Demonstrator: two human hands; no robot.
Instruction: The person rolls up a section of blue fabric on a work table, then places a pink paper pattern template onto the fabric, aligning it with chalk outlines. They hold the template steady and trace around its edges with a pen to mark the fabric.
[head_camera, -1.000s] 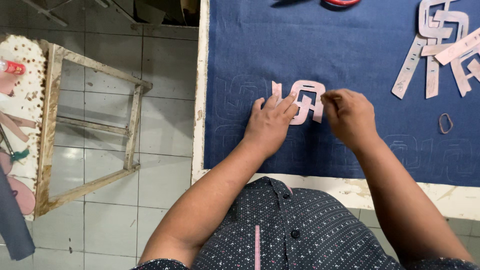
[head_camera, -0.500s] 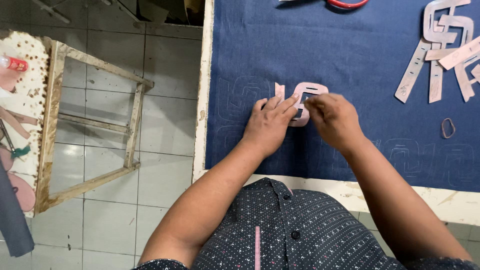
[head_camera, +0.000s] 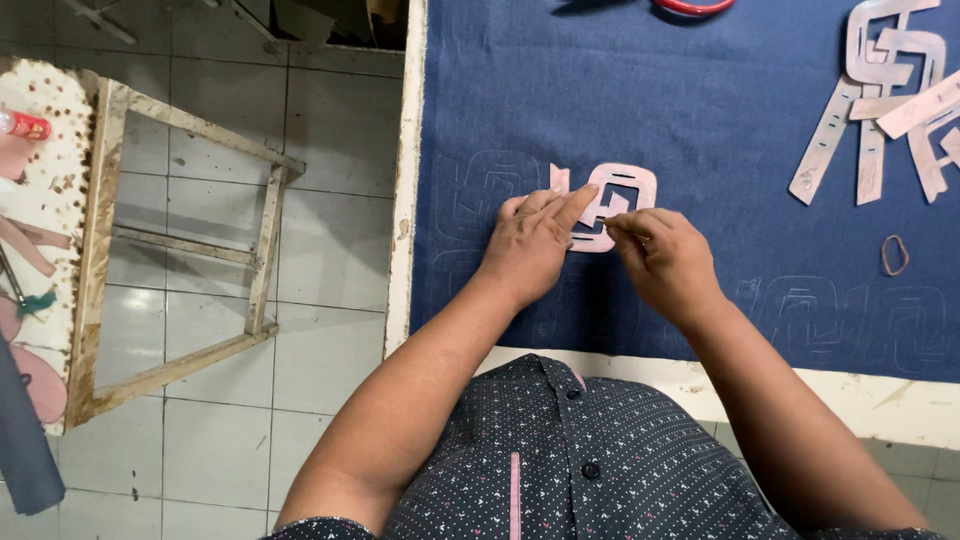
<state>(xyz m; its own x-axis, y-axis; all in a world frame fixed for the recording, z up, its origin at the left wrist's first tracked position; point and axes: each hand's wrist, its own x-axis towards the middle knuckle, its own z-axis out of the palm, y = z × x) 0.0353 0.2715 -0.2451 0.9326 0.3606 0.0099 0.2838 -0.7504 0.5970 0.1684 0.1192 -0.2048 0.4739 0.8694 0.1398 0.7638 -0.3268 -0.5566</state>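
A pink cut-out stencil lies flat on dark blue fabric spread over a table. My left hand presses down on the stencil's left part with its fingers spread. My right hand sits just right of it, fingers pinched on a thin marking tool whose tip touches the stencil's lower inner edge. Faint traced outlines of the same shape show on the fabric to the left and at the lower right.
More pink stencil pieces lie at the top right, with a small rubber band below them. A red object pokes in at the top edge. A wooden frame stool stands on the tiled floor at left. The table's white edge borders the fabric.
My right hand has moved left, from the stencil's right side to its lower middle, closer to my left hand. The left hand has stayed pressed on the stencil.
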